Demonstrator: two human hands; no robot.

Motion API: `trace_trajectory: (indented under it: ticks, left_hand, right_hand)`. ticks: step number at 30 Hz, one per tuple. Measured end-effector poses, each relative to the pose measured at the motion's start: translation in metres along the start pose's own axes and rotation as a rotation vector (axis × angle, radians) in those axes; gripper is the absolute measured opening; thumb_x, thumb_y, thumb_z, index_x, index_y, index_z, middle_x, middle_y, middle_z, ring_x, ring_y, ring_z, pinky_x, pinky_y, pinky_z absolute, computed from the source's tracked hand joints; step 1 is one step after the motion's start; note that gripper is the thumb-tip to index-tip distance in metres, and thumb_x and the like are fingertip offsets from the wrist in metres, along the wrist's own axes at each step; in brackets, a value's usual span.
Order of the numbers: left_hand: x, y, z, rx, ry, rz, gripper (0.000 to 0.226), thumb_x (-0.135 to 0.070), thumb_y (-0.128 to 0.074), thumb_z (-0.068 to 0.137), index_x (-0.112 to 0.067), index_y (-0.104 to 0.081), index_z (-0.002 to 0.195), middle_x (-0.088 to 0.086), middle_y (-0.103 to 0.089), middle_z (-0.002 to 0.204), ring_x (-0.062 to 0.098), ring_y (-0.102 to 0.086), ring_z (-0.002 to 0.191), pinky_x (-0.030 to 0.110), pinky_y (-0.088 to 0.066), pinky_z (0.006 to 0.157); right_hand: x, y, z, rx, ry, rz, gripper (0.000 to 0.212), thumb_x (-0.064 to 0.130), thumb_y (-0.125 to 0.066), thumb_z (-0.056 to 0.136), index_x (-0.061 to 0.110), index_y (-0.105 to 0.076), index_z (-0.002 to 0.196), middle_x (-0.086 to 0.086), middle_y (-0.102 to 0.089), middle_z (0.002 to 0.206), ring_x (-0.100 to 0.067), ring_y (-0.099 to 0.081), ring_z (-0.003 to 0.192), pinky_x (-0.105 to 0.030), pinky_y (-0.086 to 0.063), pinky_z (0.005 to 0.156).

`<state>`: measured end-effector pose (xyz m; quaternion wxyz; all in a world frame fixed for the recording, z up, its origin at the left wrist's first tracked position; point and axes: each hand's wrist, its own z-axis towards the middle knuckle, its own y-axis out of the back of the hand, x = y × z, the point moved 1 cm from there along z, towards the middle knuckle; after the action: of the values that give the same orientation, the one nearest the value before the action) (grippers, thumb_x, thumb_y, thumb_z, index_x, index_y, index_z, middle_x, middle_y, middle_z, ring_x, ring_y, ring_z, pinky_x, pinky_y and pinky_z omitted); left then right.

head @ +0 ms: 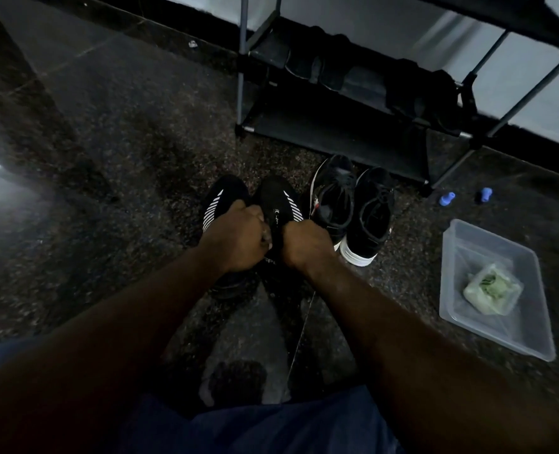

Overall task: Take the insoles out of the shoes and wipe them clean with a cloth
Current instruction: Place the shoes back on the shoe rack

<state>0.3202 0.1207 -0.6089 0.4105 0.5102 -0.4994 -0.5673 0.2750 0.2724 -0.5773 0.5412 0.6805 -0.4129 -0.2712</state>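
Shoes (276,196), black with white side stripes, sit together.

Both bare forearms reach forward, converging. The left hand (235,237) and right hand (306,244) sit knuckles-up, nearly touching, fingers curled; in the dim view they seem to grip the opening of a black shoe (279,198).
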Motion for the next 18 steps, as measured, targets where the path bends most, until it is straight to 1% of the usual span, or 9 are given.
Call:
trace_trajectory:
  ticks: [2, 4, 6, 7, 9, 11, 13, 16, 18]
  left_hand:
    - [0.002, -0.003, 0.001, 0.006, 0.01, -0.01, 0.058, -0.056, -0.026, 0.08, -0.03, -0.078, 0.09, -0.004, -0.066, 0.098, 0.025, -0.059, 0.101, 0.04, -0.041, 0.085]
    - [0.003, -0.002, 0.0, 0.009, 0.018, -0.035, 0.058, -0.057, -0.026, 0.079, -0.031, -0.078, 0.09, -0.004, -0.065, 0.098, 0.025, -0.059, 0.102, 0.043, -0.044, 0.086]
    - [0.002, 0.001, -0.001, -0.007, -0.001, -0.029, 0.059, -0.053, -0.026, 0.08, -0.029, -0.079, 0.09, -0.003, -0.068, 0.097, 0.025, -0.06, 0.101, 0.043, -0.041, 0.089]
    - [0.0, 0.005, -0.001, -0.013, -0.014, -0.011, 0.057, -0.049, -0.027, 0.081, -0.027, -0.079, 0.091, -0.002, -0.071, 0.098, 0.024, -0.062, 0.102, 0.042, -0.039, 0.09]
    - [-0.004, 0.01, -0.001, -0.002, -0.03, 0.053, 0.054, -0.043, -0.031, 0.082, -0.024, -0.079, 0.095, -0.003, -0.075, 0.102, 0.02, -0.063, 0.107, 0.043, -0.036, 0.094]
    - [-0.004, 0.01, -0.001, 0.016, -0.021, 0.075, 0.053, -0.042, -0.031, 0.082, -0.024, -0.078, 0.099, -0.005, -0.076, 0.106, 0.017, -0.064, 0.109, 0.044, -0.036, 0.097]
    - [-0.003, 0.009, -0.001, 0.012, 0.001, 0.081, 0.052, -0.043, -0.031, 0.083, -0.025, -0.077, 0.098, -0.004, -0.076, 0.107, 0.017, -0.065, 0.106, 0.043, -0.035, 0.097]
    - [-0.006, 0.01, -0.002, 0.003, 0.004, 0.113, 0.051, -0.043, -0.032, 0.084, -0.023, -0.077, 0.096, -0.001, -0.075, 0.106, 0.019, -0.065, 0.103, 0.043, -0.036, 0.095]
    - [-0.006, 0.007, -0.001, 0.007, 0.01, 0.127, 0.056, -0.045, -0.026, 0.083, -0.023, -0.076, 0.095, 0.0, -0.074, 0.105, 0.022, -0.065, 0.103, 0.043, -0.037, 0.094]
  right_hand:
    - [0.002, -0.001, 0.005, -0.063, -0.027, -0.013, 0.031, 0.029, -0.06, 0.096, 0.014, -0.064, 0.123, -0.016, -0.071, 0.116, -0.039, -0.069, 0.108, -0.042, -0.054, 0.087]
    - [0.005, -0.005, 0.01, -0.121, -0.031, -0.047, 0.033, 0.019, -0.051, 0.099, 0.015, -0.054, 0.131, -0.016, -0.07, 0.116, -0.04, -0.069, 0.107, -0.043, -0.053, 0.083]
    - [0.008, -0.009, 0.013, -0.171, -0.029, -0.087, 0.034, 0.014, -0.046, 0.1, 0.015, -0.046, 0.134, -0.015, -0.071, 0.115, -0.039, -0.07, 0.104, -0.04, -0.051, 0.076]
    - [0.008, -0.01, 0.016, -0.196, -0.025, -0.104, 0.036, 0.014, -0.046, 0.1, 0.015, -0.043, 0.136, -0.014, -0.07, 0.116, -0.038, -0.069, 0.105, -0.04, -0.05, 0.074]
    - [0.007, -0.011, 0.022, -0.207, -0.01, -0.138, 0.044, 0.018, -0.048, 0.1, 0.016, -0.038, 0.142, -0.015, -0.062, 0.128, -0.037, -0.061, 0.116, -0.043, -0.051, 0.081]
    - [0.006, -0.008, 0.025, -0.179, 0.007, -0.166, 0.047, 0.021, -0.053, 0.099, 0.017, -0.038, 0.143, -0.016, -0.052, 0.137, -0.037, -0.051, 0.125, -0.047, -0.051, 0.087]
    - [0.004, -0.006, 0.025, -0.184, 0.068, -0.225, 0.046, 0.022, -0.054, 0.098, 0.018, -0.04, 0.142, -0.015, -0.049, 0.138, -0.037, -0.049, 0.125, -0.046, -0.051, 0.083]
    - [-0.003, -0.013, 0.022, -0.245, 0.131, -0.292, 0.042, 0.021, -0.051, 0.098, 0.016, -0.044, 0.14, -0.015, -0.052, 0.132, -0.036, -0.055, 0.115, -0.042, -0.051, 0.072]
    - [-0.007, -0.018, 0.022, -0.342, 0.121, -0.266, 0.035, 0.02, -0.056, 0.094, 0.014, -0.053, 0.129, -0.013, -0.058, 0.12, -0.036, -0.062, 0.103, -0.041, -0.052, 0.064]
